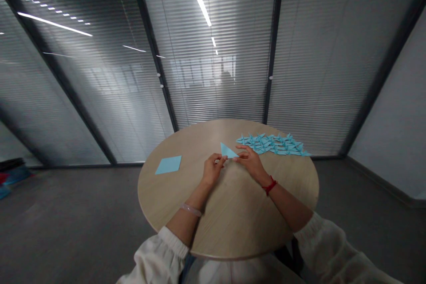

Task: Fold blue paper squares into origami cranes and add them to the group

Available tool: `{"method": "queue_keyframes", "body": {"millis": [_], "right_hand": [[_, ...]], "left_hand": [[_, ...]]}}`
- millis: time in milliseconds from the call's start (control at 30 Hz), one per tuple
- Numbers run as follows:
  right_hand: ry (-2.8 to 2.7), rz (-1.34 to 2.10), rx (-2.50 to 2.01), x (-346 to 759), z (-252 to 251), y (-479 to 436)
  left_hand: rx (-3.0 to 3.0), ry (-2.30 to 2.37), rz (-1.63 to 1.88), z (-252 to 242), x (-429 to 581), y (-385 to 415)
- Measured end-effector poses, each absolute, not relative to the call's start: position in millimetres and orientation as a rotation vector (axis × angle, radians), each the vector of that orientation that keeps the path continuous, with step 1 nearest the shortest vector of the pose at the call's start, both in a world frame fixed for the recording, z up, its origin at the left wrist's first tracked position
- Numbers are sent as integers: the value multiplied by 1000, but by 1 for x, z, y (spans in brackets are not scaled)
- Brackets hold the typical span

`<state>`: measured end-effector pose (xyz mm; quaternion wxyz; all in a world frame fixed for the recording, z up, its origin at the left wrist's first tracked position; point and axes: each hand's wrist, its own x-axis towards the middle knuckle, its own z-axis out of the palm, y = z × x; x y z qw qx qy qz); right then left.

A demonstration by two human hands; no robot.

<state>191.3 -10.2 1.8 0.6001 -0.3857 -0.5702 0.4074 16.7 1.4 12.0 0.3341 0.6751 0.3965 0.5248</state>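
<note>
A light blue sheet of paper (227, 151), folded into a triangle, is held up between my two hands over the round table. My left hand (212, 170) pinches its lower left part between thumb and fingers. At its right corner, my right hand (250, 162) grips the paper with thumb and fingertips, one finger raised above it. Several folded blue paper cranes (271, 143) are grouped in rows just beyond my right hand. To the left of my left hand lies a flat blue paper sheet (168, 165).
The round wooden table (239, 213) has its near edge against my body. Behind it stands a glass partition (213, 93) with blinds and dark frames. A white wall (396, 115) is at the right. Dark and red items (13, 173) lie at the far left.
</note>
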Motion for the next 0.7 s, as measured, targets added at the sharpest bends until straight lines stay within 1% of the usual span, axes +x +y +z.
{"method": "queue_keyframes", "body": {"millis": [433, 700], "right_hand": [[-1328, 844, -947, 191, 7, -16], [-1340, 870, -955, 192, 9, -17]], "left_hand": [[1692, 1048, 1405, 16, 21, -2], [1656, 1025, 1326, 19, 21, -6]]}}
